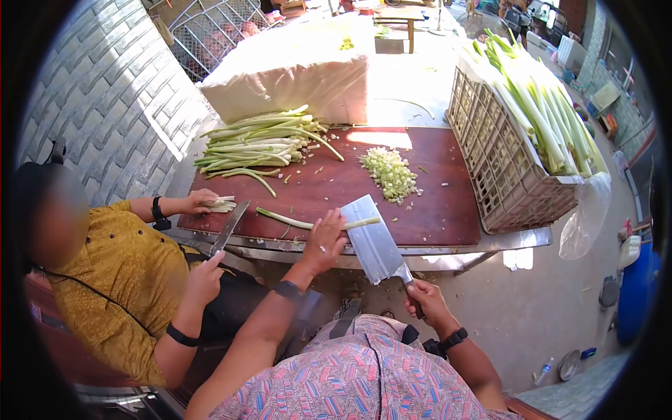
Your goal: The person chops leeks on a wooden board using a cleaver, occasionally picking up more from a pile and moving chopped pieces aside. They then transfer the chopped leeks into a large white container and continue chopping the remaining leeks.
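Red-brown board (448, 203) tops the table (518, 241), a heap of chopped greens (389, 173) at its middle. Left hand (323, 241), fingers together, pins a leek stalk (294, 221) at the near edge; right hand (425, 302) is clamped on a cleaver (371, 241), blade beside the fingers. Slicing is likely under way; the next cut calls for fingertips tucked clear.

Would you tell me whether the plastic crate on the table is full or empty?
Full: the crate is heaped with long leek stalks rising above its rim.
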The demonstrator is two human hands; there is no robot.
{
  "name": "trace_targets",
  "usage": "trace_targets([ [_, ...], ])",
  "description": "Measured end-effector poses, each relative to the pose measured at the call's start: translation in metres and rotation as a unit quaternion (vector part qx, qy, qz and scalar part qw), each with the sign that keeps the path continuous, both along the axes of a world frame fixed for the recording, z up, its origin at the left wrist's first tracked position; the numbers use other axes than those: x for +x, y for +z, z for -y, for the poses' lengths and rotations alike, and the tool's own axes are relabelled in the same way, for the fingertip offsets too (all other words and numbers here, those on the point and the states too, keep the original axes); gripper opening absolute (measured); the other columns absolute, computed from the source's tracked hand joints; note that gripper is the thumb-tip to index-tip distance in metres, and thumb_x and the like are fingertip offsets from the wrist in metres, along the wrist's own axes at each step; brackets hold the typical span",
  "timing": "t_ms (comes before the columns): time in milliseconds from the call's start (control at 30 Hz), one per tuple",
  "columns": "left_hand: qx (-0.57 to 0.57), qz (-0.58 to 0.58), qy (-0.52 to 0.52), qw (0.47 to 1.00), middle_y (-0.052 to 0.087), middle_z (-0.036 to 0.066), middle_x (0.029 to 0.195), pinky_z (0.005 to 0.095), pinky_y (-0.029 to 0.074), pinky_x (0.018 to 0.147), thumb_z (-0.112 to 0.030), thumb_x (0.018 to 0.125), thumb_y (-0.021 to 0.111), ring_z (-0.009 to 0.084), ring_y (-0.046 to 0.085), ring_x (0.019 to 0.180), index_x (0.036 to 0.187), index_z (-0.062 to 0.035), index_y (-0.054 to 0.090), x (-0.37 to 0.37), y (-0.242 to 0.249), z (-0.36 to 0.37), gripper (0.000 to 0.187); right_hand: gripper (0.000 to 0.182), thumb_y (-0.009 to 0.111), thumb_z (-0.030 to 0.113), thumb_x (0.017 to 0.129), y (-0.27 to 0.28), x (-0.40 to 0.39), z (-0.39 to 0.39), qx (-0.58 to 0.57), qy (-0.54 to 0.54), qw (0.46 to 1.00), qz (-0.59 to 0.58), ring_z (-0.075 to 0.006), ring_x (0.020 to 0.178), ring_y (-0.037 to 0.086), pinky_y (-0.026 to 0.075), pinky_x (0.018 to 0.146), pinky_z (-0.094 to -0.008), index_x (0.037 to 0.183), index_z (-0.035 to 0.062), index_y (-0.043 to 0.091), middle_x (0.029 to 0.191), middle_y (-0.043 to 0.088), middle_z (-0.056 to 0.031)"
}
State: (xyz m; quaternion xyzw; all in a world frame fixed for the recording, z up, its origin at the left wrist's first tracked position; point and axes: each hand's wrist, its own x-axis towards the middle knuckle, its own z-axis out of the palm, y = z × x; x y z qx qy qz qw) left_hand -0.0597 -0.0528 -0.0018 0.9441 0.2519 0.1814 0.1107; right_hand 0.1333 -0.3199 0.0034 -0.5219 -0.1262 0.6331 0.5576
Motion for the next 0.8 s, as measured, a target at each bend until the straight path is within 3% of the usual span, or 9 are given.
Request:
trace_targets([
  [67, 0.009, 0.068, -0.002, 0.998, 0.047, 0.012, 0.143, 0.0495, 0.031, 0.109, -0.02, 0.087, 0.061, 0.0323, 0.041, 0.135, 0.135, -0.0071, 0.051, -0.011, 0.0, -0.008, 0.05, 0.02, 0.06, 0.02, 0.096, 0.002, 0.001, 0.001, -0.001, -0.012, 1.0, -0.003, -0.0078, 0.05, 0.052, 0.044, 0.045, -0.0229, 0.107, 0.0038, 0.062, 0.068, 0.06, -0.0027],
  [133, 0.028, 0.113, 0.033, 0.993, 0.062, 0.009, 0.112, 0.0432, 0.044, 0.091, -0.009, 0.08, 0.065, 0.0315, 0.057, 0.106, 0.111, -0.0079, 0.065, -0.016, 0.002, -0.011, 0.031, 0.023, 0.061, 0.021, 0.096, -0.001, 0.006, 0.004, -0.007, -0.015, 1.0, 0.017, -0.008, 0.05, 0.052, 0.043, 0.045, -0.0231, 0.112, 0.0037, 0.062, 0.068, 0.06, -0.0031],
  [233, 0.019, 0.167, 0.04, 0.985, 0.063, 0.009, 0.092, 0.0409, 0.046, 0.08, 0.001, 0.074, 0.068, 0.0302, 0.058, 0.088, 0.099, -0.0057, 0.069, 0.002, 0.005, -0.003, 0.026, 0.021, 0.061, 0.021, 0.096, 0.004, 0.012, 0.008, -0.01, -0.02, 0.999, 0.027, -0.008, 0.05, 0.052, 0.043, 0.044, -0.0231, 0.109, 0.0047, 0.061, 0.068, 0.06, -0.0032],
  [400, 0.001, 0.192, 0.031, 0.981, 0.061, 0.005, 0.089, 0.0402, 0.044, 0.077, -0.008, 0.08, 0.065, 0.0278, 0.057, 0.087, 0.097, -0.0095, 0.069, 0.031, -0.007, 0.013, 0.017, 0.017, 0.06, 0.021, 0.096, 0.004, 0.023, 0.022, -0.016, -0.045, 0.999, 0.025, -0.0086, 0.05, 0.052, 0.043, 0.045, -0.0234, 0.104, 0.0062, 0.06, 0.069, 0.059, -0.0033],
  [467, 0.049, 0.171, 0.034, 0.984, 0.063, 0.004, 0.096, 0.0411, 0.043, 0.082, -0.009, 0.081, 0.064, 0.0269, 0.058, 0.096, 0.104, -0.0096, 0.068, 0.039, -0.009, 0.016, 0.023, 0.016, 0.06, 0.021, 0.096, 0.005, 0.027, 0.023, -0.013, -0.047, 0.998, 0.037, -0.0088, 0.05, 0.053, 0.043, 0.045, -0.0236, 0.103, 0.0067, 0.059, 0.069, 0.059, -0.0034],
  [500, 0.03, 0.112, 0.026, 0.993, 0.062, 0.006, 0.12, 0.046, 0.038, 0.096, -0.017, 0.085, 0.064, 0.0273, 0.053, 0.118, 0.12, -0.009, 0.063, 0.035, -0.013, 0.017, 0.036, 0.016, 0.06, 0.021, 0.096, 0.009, 0.024, 0.024, -0.023, -0.048, 0.998, 0.031, -0.0089, 0.05, 0.053, 0.044, 0.045, -0.0238, 0.104, 0.0068, 0.059, 0.069, 0.059, -0.0038],
  [533, 0.032, 0.119, 0.029, 0.992, 0.062, 0.006, 0.12, 0.046, 0.038, 0.096, -0.017, 0.085, 0.064, 0.0273, 0.053, 0.118, 0.12, -0.009, 0.063, 0.034, -0.008, 0.019, 0.036, 0.016, 0.059, 0.02, 0.097, 0.01, 0.022, 0.025, -0.035, -0.049, 0.998, 0.024, -0.0091, 0.051, 0.053, 0.044, 0.046, -0.024, 0.104, 0.0068, 0.059, 0.069, 0.059, -0.0042],
  [633, 0.035, -0.042, 0.004, 0.998, 0.038, 0.009, 0.152, 0.0576, 0.02, 0.112, -0.039, 0.09, 0.059, 0.0278, 0.027, 0.144, 0.141, -0.0073, 0.046, 0.029, 0.0, 0.02, 0.061, 0.017, 0.059, 0.02, 0.097, 0.003, 0.022, 0.027, -0.03, -0.038, 0.998, 0.026, -0.0092, 0.051, 0.053, 0.044, 0.046, -0.0246, 0.105, 0.0053, 0.059, 0.069, 0.059, -0.0047],
  [800, 0.036, -0.042, -0.003, 0.998, 0.036, 0.01, 0.153, 0.0599, 0.016, 0.113, -0.043, 0.091, 0.056, 0.0282, 0.026, 0.145, 0.143, -0.0071, 0.043, 0.032, 0.007, 0.019, 0.064, 0.016, 0.057, 0.018, 0.097, 0.0, 0.017, 0.036, -0.033, -0.014, 0.999, 0.023, -0.009, 0.052, 0.052, 0.044, 0.046, -0.0243, 0.104, 0.0034, 0.058, 0.07, 0.059, -0.0046],
])
